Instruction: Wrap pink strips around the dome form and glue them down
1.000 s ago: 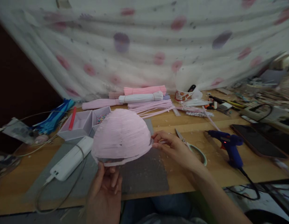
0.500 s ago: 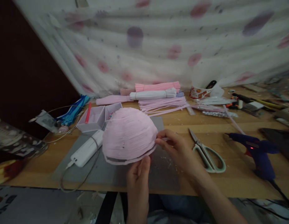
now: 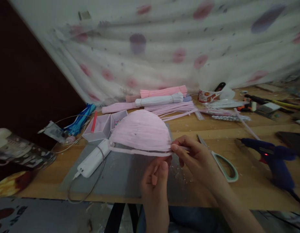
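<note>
A pale pink dome point(image 3: 142, 131), built up from rows of fuzzy pipe cleaners, is held above the grey mat. Along its lower rim runs a loose pipe cleaner point(image 3: 130, 151), with a dark gap between it and the row above. My right hand point(image 3: 191, 152) pinches the pipe cleaner at the dome's right edge, and a short end sticks out past the fingers. Below the rim, my left hand point(image 3: 156, 178) has curled fingers that reach up under the dome and support it; their tips are partly hidden.
Scissors point(image 3: 225, 166) lie behind my right hand. A blue glue gun point(image 3: 271, 155) with a red light is farther right. A white power bank point(image 3: 94, 158) with its cable rests on the grey mat point(image 3: 103, 184). Bundled pipe cleaners point(image 3: 162, 98) and a bead box point(image 3: 98, 127) lie behind the dome.
The dome has shifted right and tipped so its rim sits higher and flatter. My hands have moved right with it, and my left thumb is now away from the rim.
</note>
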{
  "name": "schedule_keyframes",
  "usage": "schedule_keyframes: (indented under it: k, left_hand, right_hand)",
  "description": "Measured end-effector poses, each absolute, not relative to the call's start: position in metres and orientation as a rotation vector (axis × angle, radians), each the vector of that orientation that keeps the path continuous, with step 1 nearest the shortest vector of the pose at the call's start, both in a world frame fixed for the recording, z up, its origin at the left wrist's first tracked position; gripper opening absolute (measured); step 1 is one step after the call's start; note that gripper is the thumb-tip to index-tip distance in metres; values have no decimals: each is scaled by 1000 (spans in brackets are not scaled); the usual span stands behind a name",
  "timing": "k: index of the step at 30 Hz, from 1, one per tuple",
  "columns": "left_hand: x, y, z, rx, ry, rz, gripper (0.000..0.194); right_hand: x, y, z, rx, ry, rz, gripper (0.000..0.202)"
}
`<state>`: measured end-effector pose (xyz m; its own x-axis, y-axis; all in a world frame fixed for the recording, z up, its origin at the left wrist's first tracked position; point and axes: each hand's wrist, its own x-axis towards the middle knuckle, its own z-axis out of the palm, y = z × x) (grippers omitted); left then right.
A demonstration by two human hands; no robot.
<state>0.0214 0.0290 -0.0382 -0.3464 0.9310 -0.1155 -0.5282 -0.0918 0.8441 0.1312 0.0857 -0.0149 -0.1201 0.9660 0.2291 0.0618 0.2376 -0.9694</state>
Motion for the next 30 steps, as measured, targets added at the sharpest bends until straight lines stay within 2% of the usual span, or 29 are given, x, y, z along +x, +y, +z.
schedule_keyframes:
  k: [6, 14, 20, 24, 30]
  left_hand:
    - [31, 16, -28, 599, 1198, 1751, 31]
    - [21, 26, -43, 881, 1392, 1764, 25]
    - [26, 27, -51, 818, 1346, 1976, 24]
    - [23, 24, -59, 889, 1389, 2051, 14]
    - [18, 15, -46, 726, 1308, 1959, 23]
  right_hand:
    - [133, 66, -7, -1032, -1429, 1099, 20]
    - [126, 61, -18, -965, -1457, 1153, 18]
    - [125, 53, -20, -959, -1534, 1056, 10]
    - [120, 45, -21, -929, -1588, 942, 9]
    - [119, 38, -24, -911, -1616, 738, 8]
